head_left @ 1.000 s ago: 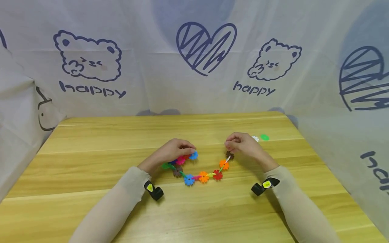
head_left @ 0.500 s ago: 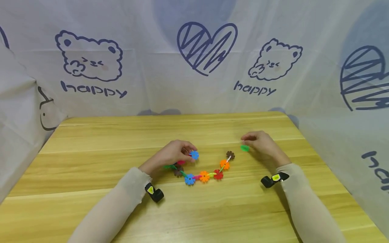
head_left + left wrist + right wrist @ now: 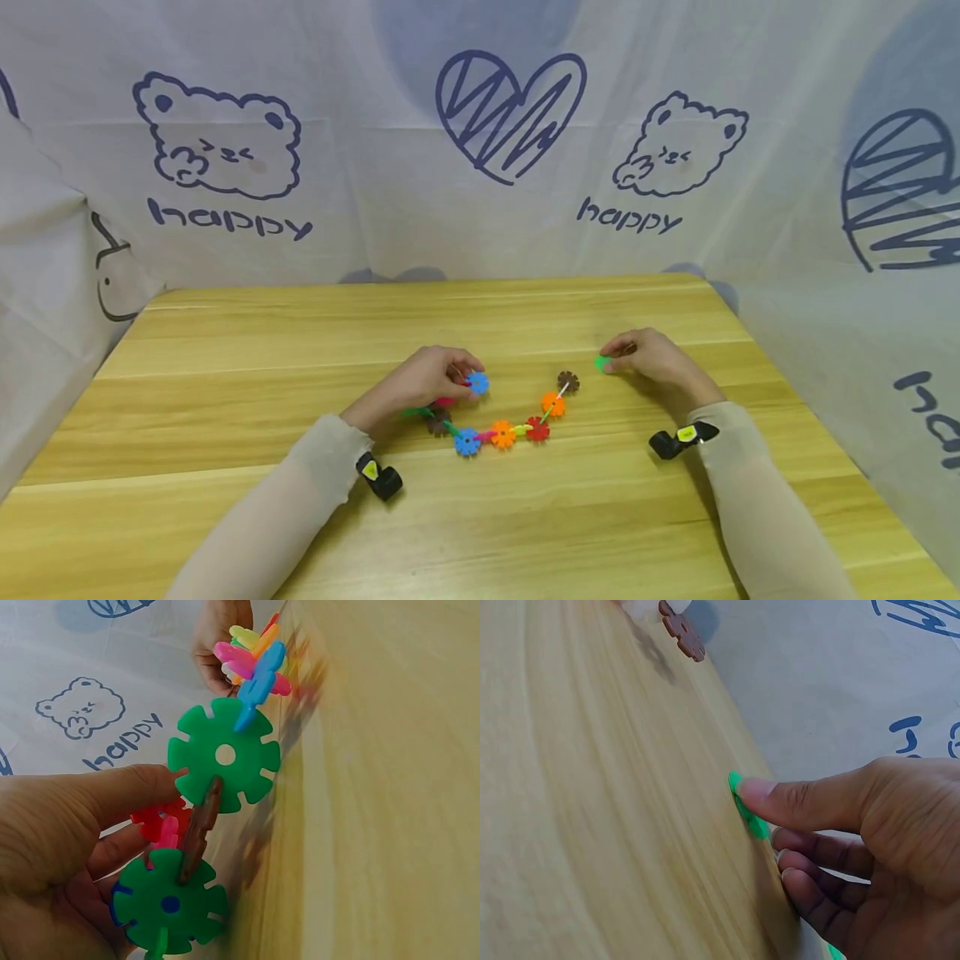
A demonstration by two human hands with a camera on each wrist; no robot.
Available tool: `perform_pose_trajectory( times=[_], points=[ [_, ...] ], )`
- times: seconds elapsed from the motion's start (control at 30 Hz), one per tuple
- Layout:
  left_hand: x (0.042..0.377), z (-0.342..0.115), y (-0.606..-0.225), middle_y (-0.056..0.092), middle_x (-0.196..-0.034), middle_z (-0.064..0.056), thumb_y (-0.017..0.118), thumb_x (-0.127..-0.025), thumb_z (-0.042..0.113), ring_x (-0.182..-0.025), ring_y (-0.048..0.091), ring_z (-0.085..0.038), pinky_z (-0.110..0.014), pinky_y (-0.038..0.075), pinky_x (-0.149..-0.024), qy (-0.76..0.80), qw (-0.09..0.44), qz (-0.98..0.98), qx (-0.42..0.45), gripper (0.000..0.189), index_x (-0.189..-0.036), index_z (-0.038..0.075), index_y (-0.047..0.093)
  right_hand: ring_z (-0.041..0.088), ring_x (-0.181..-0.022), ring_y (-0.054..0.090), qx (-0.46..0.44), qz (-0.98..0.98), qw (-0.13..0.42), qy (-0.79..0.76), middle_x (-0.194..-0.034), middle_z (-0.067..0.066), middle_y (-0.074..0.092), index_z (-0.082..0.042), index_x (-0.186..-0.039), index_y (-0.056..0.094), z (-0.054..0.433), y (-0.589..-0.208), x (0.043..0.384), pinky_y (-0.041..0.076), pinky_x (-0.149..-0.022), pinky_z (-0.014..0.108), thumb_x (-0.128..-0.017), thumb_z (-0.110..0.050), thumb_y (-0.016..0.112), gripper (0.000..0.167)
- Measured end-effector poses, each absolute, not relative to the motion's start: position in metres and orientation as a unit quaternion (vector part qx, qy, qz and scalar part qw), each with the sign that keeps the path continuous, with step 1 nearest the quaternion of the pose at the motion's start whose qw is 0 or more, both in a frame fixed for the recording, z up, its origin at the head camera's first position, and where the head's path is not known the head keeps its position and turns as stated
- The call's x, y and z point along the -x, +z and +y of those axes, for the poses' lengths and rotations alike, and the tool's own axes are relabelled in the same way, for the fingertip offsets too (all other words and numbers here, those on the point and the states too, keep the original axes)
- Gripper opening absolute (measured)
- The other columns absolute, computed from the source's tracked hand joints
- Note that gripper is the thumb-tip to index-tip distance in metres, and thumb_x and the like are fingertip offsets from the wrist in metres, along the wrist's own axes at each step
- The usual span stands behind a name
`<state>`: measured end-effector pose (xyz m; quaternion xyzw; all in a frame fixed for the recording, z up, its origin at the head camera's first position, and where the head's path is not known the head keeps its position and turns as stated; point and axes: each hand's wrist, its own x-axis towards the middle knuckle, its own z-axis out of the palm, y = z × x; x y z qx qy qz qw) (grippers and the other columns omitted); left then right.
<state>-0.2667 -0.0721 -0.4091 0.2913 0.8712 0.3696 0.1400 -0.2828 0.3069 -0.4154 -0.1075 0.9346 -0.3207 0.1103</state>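
A curved chain of colourful notched plastic discs lies across the middle of the table, its brown end disc (image 3: 568, 382) on the right. My left hand (image 3: 429, 375) grips the chain's other end, beside a blue disc (image 3: 477, 382). The left wrist view shows a green disc (image 3: 251, 761) close to the thumb and a red disc (image 3: 174, 817) by the fingers. To the right of the brown disc, my right hand (image 3: 647, 357) pinches a loose green disc (image 3: 748, 808) at the thumb tip. Its other fingers are curled, seen in the right wrist view.
Part of another green piece (image 3: 835, 951) shows below the right hand in the right wrist view. The wooden table (image 3: 480, 533) reaches back to a printed cloth (image 3: 360, 167), which also hangs along both sides.
My right hand has moved right, away from the chain's brown end, and now pinches a loose green disc. The left hand's fingers have shifted slightly; its end of the chain stays in about the same place.
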Motion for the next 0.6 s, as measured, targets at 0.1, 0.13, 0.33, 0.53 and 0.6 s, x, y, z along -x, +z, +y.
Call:
perform_pose_trajectory(
  times=[0.1,0.13,0.33,0.53,0.6],
  points=[
    [0.2669,-0.0725,-0.4091,0.066,-0.101,0.0,0.079,-0.084,0.018,-0.089,0.063,-0.013,-0.029,0.053,-0.08,0.372,0.14,0.87,-0.293,0.036,-0.118,0.01,0.069,0.024,-0.09,0.057,0.112,0.935,0.114,-0.317,-0.098,0.01,0.065,0.0,-0.111,0.068,0.3062,-0.4154,0.2831,0.047,-0.079,0.035,-0.091,-0.016,0.071,0.026],
    [0.2667,-0.0726,-0.409,0.066,-0.101,0.0,0.079,-0.084,0.018,-0.089,0.063,-0.013,-0.029,0.053,-0.08,0.372,0.139,0.87,-0.293,0.036,-0.118,0.011,0.069,0.024,-0.089,0.057,0.111,0.934,0.114,-0.319,-0.097,0.01,0.065,0.001,-0.11,0.067,0.3057,-0.4154,0.2831,0.047,-0.078,0.035,-0.091,-0.015,0.071,0.025],
    [0.2651,-0.0728,-0.4089,0.066,-0.101,0.0,0.079,-0.085,0.019,-0.088,0.062,-0.013,-0.029,0.052,-0.079,0.368,0.134,0.872,-0.294,0.036,-0.118,0.012,0.069,0.023,-0.087,0.057,0.106,0.938,0.12,-0.307,-0.095,0.009,0.064,0.001,-0.108,0.064,0.3024,-0.4148,0.2818,0.047,-0.079,0.034,-0.092,-0.013,0.069,0.022],
    [0.2652,-0.0724,-0.4103,0.067,-0.101,0.0,0.079,-0.085,0.02,-0.087,0.062,-0.012,-0.029,0.052,-0.079,0.361,0.124,0.875,-0.297,0.035,-0.118,0.013,0.069,0.024,-0.09,0.06,0.116,0.95,0.101,-0.27,-0.097,0.009,0.066,0.001,-0.108,0.064,0.3018,-0.4133,0.2809,0.049,-0.081,0.039,-0.093,-0.013,0.068,0.021],
    [0.2656,-0.0725,-0.4107,0.067,-0.101,0.0,0.078,-0.085,0.02,-0.087,0.062,-0.012,-0.029,0.052,-0.079,0.357,0.121,0.876,-0.3,0.035,-0.118,0.013,0.069,0.025,-0.091,0.061,0.119,0.954,0.093,-0.258,-0.098,0.01,0.066,0.002,-0.11,0.063,0.3019,-0.4128,0.2808,0.05,-0.081,0.041,-0.093,-0.013,0.068,0.023]
  ],
)
